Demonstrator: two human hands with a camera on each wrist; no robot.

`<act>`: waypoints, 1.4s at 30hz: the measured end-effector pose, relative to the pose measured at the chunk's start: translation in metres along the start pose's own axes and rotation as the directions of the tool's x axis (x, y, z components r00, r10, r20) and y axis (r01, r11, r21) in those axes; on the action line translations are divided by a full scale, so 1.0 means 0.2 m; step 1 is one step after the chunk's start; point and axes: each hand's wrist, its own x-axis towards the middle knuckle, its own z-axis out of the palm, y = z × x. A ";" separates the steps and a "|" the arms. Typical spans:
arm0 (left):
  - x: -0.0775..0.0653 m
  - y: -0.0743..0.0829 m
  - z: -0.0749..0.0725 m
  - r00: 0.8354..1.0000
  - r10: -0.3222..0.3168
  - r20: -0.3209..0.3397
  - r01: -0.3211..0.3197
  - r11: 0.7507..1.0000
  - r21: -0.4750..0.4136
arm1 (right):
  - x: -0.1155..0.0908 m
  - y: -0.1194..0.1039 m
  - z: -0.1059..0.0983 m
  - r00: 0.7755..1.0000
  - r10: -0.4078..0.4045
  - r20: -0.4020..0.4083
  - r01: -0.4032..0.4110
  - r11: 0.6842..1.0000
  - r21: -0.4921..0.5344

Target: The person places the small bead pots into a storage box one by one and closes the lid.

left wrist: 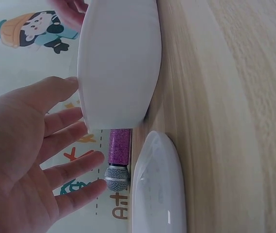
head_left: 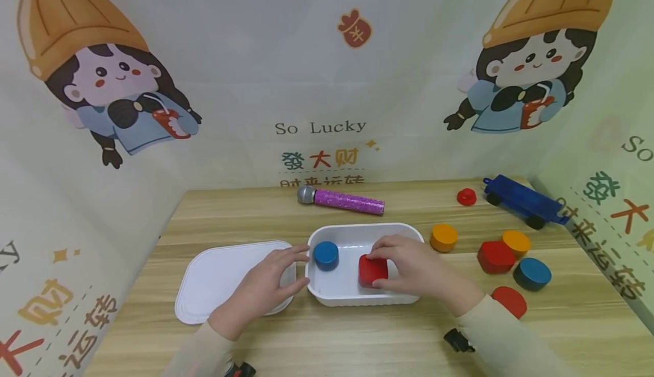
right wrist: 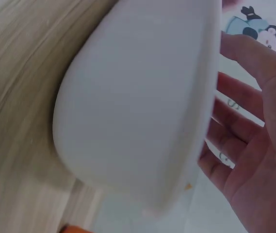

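A white plastic box (head_left: 364,298) stands on the wooden table with its top uncovered. Inside, my right hand (head_left: 413,264) pinches a red block (head_left: 372,272) between thumb and fingers, right of a blue round block (head_left: 326,255). In the right wrist view the box wall (right wrist: 133,102) hides the red block. My left hand (head_left: 263,284) is at the box's left end, its fingers spread and loosely straight, with fingertips right at the rim. Under and beside that hand lies a white lid (head_left: 217,277), partly covered by it.
A purple microphone (head_left: 347,201) lies behind the box. To the right are an orange round block (head_left: 444,237), a red block (head_left: 495,256), a blue round block (head_left: 532,273) and other blocks. Farther back sit a small red piece (head_left: 466,197) and a blue toy wagon (head_left: 526,198). Printed cloth encloses the table.
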 end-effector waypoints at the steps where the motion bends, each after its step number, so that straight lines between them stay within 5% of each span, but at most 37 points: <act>1: 0.00 0.00 0.00 1.000 -0.002 -0.001 0.002 1.000 -0.003 | 0.02 -0.01 0.01 1.000 -0.018 0.008 0.018 1.000 0.008; 24: 0.00 0.01 -0.01 0.999 -0.030 0.024 0.030 0.999 -0.011 | 0.29 -0.17 0.17 0.986 -0.068 0.150 0.046 0.989 0.141; 42: 0.00 0.01 0.00 0.999 -0.025 0.021 0.025 1.000 -0.012 | 0.32 -0.19 0.19 0.983 -0.007 0.185 -0.022 0.988 0.150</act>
